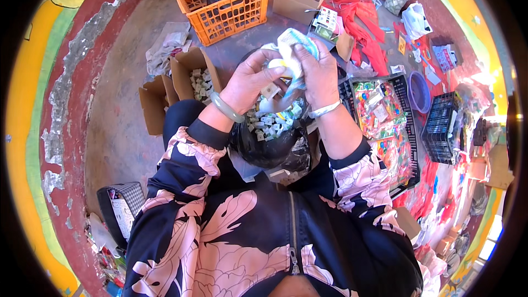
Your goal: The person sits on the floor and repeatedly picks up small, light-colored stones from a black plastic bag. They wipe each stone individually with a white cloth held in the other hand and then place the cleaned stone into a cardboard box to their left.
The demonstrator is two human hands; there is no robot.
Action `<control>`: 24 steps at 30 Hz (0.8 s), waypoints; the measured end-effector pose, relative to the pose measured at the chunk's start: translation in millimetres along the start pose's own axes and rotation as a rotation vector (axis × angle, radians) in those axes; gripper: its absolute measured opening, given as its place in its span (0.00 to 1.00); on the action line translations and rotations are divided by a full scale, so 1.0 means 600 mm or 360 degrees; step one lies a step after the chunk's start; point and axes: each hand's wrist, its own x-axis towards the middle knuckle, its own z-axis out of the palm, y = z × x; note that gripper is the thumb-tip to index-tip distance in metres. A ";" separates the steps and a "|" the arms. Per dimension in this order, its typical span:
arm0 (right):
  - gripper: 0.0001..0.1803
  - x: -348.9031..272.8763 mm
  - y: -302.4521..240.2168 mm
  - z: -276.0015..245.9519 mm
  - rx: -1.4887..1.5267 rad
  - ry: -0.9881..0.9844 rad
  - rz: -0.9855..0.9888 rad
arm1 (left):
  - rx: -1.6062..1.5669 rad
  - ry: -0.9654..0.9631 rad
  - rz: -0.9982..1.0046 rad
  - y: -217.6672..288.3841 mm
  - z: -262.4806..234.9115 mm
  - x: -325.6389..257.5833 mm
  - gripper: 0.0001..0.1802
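Above my lap both hands close on a crumpled white cloth (294, 49) with blue and some yellow on it. My left hand (254, 76) pinches its left side, the thumb pointing inward. My right hand (320, 74) grips its right side, thumb on top. A small pale square piece (270, 90) shows just below my left fingers; whether they hold it I cannot tell. Under my hands a black plastic bag (267, 153) lies open, holding many small whitish plastic pieces (270, 125). The cloth partly hides what lies behind it.
Cardboard boxes (184, 74) stand at my left knee, one with similar pieces. An orange crate (228, 22) with a black bag is ahead. On the right are a black crate (413, 148) of colourful packets, a purple basin (419, 92) and red sheeting (360, 22).
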 end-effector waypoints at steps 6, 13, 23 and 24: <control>0.14 0.031 0.013 -0.040 0.0894 -0.0094 0.0541 | -0.0313 0.0199 0.0049 0.006 0.018 -0.009 0.12; 0.11 -0.048 -0.001 0.024 -0.0194 -0.0310 -0.0051 | -0.0370 0.0290 0.0088 -0.013 0.007 -0.034 0.17; 0.14 0.015 0.028 -0.032 0.0372 0.0000 0.0531 | -0.0183 0.0473 0.0575 0.088 -0.005 -0.125 0.12; 0.14 0.021 0.024 -0.038 0.0453 0.0036 0.0558 | -0.0281 0.0602 0.0652 0.105 -0.034 -0.141 0.10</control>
